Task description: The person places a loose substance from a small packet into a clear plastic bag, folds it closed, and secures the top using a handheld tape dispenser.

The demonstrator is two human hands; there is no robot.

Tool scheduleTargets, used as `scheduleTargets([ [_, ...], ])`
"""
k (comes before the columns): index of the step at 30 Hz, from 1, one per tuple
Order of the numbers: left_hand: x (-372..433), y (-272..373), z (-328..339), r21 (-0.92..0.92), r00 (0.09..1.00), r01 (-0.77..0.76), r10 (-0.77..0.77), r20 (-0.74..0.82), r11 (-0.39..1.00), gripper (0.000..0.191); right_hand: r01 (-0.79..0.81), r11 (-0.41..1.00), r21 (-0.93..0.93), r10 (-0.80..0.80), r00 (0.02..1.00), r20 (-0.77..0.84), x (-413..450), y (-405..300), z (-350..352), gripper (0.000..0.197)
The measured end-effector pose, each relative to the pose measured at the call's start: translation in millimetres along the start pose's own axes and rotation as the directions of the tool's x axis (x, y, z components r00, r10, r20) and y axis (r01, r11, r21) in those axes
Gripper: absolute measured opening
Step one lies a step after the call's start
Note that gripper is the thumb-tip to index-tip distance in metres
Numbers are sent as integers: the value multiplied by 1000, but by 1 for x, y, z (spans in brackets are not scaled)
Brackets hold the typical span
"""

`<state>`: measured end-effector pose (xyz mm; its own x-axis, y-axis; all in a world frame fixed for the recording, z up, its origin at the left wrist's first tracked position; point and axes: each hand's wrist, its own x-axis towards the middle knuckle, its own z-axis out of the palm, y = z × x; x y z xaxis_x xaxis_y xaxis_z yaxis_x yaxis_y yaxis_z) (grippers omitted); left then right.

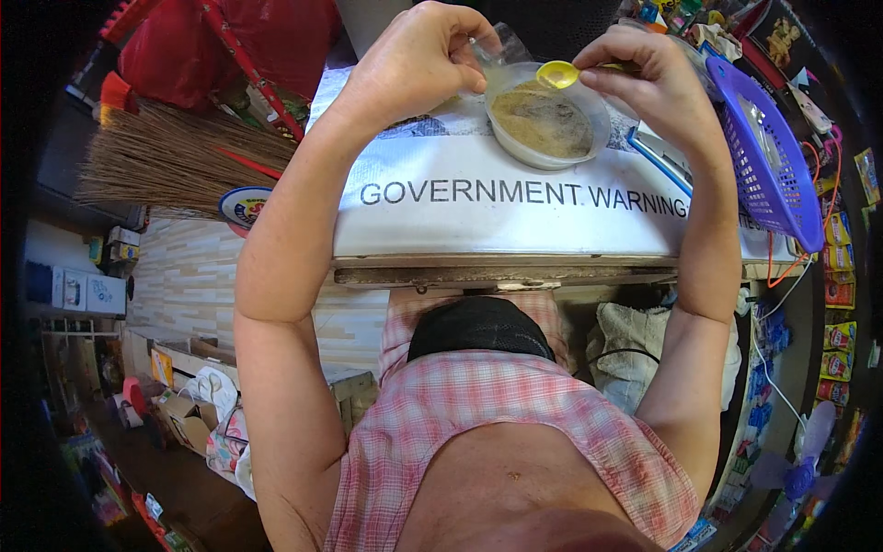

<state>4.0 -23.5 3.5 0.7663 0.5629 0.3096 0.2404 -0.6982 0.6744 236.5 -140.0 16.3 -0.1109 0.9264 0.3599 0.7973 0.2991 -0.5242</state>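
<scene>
My left hand (417, 62) pinches a small clear plastic bag (510, 45) near the far rim of a bowl. In my right hand (652, 76) is a small yellow plastic spoon (559, 74), its scoop over the bowl's far right side. Whether the spoon carries powder is hard to tell. Below both hands stands the round translucent plastic bowl (545, 162), partly filled with brownish-grey ground powder (541, 124). It rests on a white printed sheet (510, 228) spread over a wooden table.
A purple plastic basket (776, 159) sits right of my right forearm, with a blue-edged object (660, 159) beside that arm. A stick broom (186, 155) leans at the left. Sachets (838, 338) hang along the right side. The table's wooden front edge (483, 272) faces me.
</scene>
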Motion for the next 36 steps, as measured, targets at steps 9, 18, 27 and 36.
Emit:
scheduleTargets([
  [9,0,3,3,39,999,46,-46,15,998,29,51,994,93,-48,998,-42,-1,1,-9,12],
  [18,2,-2,3,-14,999,17,-16,47,1000,29,40,999,37,-37,997,-61,0,-8,3,12],
  [27,2,2,6,-24,1000,-13,13,19,1000,30,115,993,-22,-117,980,-158,7,-15,19,11],
  [36,8,-15,5,-325,995,-57,78,55,944,39,309,860,-406,-427,871,-241,8,-40,35,21],
])
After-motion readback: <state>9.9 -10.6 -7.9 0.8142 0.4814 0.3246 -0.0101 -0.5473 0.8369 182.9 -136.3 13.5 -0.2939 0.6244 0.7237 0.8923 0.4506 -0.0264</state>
